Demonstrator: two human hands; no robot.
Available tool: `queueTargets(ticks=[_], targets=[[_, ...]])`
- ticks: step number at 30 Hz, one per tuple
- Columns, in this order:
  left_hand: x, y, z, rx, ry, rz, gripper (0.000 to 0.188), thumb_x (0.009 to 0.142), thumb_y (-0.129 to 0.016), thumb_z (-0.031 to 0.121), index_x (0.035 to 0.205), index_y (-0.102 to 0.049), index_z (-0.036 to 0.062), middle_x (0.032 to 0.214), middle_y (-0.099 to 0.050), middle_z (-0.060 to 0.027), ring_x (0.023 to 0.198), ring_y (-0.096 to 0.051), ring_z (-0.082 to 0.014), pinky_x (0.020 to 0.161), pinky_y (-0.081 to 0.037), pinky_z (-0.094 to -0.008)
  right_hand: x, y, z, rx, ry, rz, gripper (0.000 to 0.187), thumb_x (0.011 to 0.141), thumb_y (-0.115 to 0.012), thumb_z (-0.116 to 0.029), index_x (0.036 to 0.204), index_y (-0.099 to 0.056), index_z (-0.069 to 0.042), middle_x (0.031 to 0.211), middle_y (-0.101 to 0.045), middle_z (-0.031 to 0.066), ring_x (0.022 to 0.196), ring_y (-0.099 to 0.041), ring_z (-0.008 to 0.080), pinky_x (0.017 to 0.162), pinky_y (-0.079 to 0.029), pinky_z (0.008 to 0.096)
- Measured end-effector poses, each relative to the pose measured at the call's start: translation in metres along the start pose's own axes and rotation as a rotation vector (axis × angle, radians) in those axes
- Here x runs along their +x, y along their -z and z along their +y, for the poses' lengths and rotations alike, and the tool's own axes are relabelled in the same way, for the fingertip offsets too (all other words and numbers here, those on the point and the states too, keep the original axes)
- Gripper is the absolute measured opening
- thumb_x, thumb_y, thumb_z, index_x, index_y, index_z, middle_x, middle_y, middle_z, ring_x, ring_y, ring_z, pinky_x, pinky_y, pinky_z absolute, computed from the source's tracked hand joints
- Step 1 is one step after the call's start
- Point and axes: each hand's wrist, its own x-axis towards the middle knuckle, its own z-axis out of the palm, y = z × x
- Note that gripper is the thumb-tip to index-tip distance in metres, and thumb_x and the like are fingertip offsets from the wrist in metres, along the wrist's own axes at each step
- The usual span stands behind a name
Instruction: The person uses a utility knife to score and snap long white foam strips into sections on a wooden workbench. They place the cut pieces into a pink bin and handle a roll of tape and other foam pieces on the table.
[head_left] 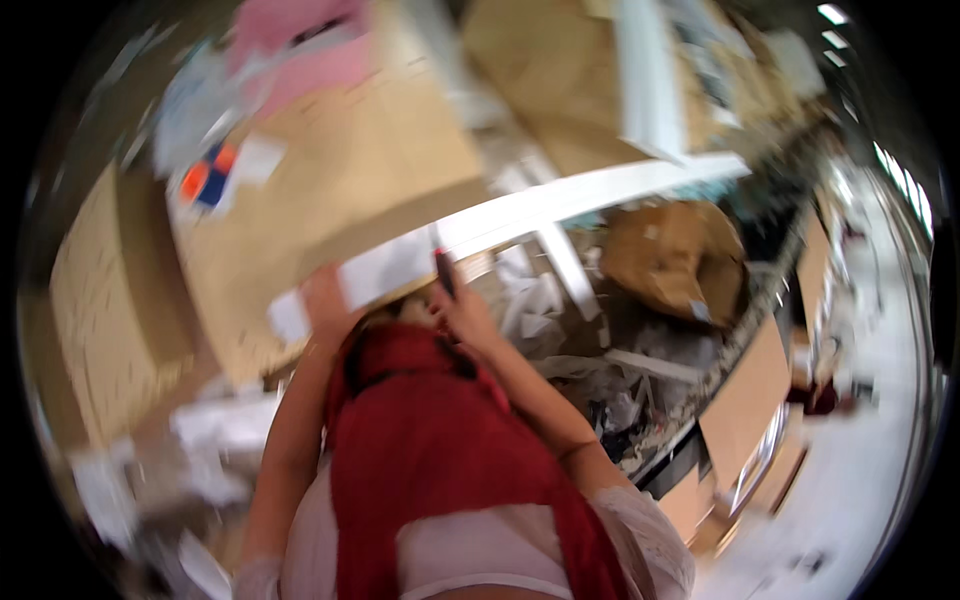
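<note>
A long white strip runs from the edge of the tan cardboard-topped table out toward the far right. My left hand is on its near left end, fingers over the strip and partly blurred, gripping it against the table edge. My right hand is closed around a slim black-and-red cutter. Its tip is at the strip, right of my left hand, where a dark line shows across the white. A red apron covers my front below both hands.
On the table lie an orange-and-blue tape roll, a clear plastic bag and a pink sheet. A cardboard box stands at left. To the right are an open brown carton, white scraps and a debris-filled bin edge.
</note>
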Motion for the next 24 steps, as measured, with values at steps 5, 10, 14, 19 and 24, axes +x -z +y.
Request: queueTargets(ticks=[5,10,14,19,24], targets=[[0.011,0.038,0.025,0.132,0.088,-0.047,0.075,0.062,-0.075,0.028,0.126,-0.044,0.0053,0.121,-0.048,-0.0128,0.117,-0.045,-0.0297,0.101,-0.028,-0.0522,-0.015,-0.046,-0.056,-0.16,0.088,-0.18,0.063,0.097,-0.045,-0.026,0.148,-0.012,-0.008,0.068,-0.065,0.0169,0.054,-0.063,0.0304,0.053,-0.051,0.0418],[0.0,0.029,0.031,0.077,0.118,-0.032,0.073,0.063,-0.075,0.027,0.126,-0.044,0.0057,0.12,-0.048,-0.0129,0.114,-0.045,-0.0293,0.1,-0.027,-0.0506,-0.004,-0.078,-0.047,-0.743,0.302,-0.061,0.062,0.095,-0.048,-0.028,0.147,-0.02,-0.01,0.062,-0.062,0.0202,0.052,-0.06,0.0379,0.05,-0.048,0.049],[0.009,0.029,0.033,0.091,0.114,-0.065,0.074,0.064,-0.075,0.027,0.128,-0.043,0.0065,0.121,-0.047,-0.0108,0.114,-0.044,-0.028,0.102,-0.026,-0.0514,0.005,-0.08,-0.055,-0.75,0.324,-0.059,0.062,0.094,-0.048,-0.029,0.146,-0.023,-0.009,0.061,-0.06,0.0217,0.053,-0.059,0.0405,0.049,-0.046,0.0519],[0.009,0.019,0.027,0.137,0.088,0.045,0.056,0.073,-0.065,0.015,0.125,-0.045,0.0076,0.117,-0.048,-0.01,0.113,-0.045,-0.0281,0.1,-0.028,-0.0517,0.009,-0.09,-0.06,-0.815,0.29,-0.029,0.062,0.092,-0.05,-0.027,0.145,-0.025,-0.008,0.061,-0.061,0.0218,0.054,-0.06,0.0401,0.051,-0.049,0.0514],[0.005,0.017,0.025,0.152,0.103,0.02,0.053,0.076,-0.06,0.012,0.127,-0.045,0.0075,0.12,-0.048,-0.0104,0.114,-0.045,-0.0275,0.1,-0.028,-0.0514,0.003,-0.105,-0.053,-0.929,0.338,0.022,0.069,0.084,-0.055,-0.021,0.143,-0.027,0.001,0.057,-0.062,0.0156,0.048,-0.061,0.0308,0.047,-0.05,0.045]])
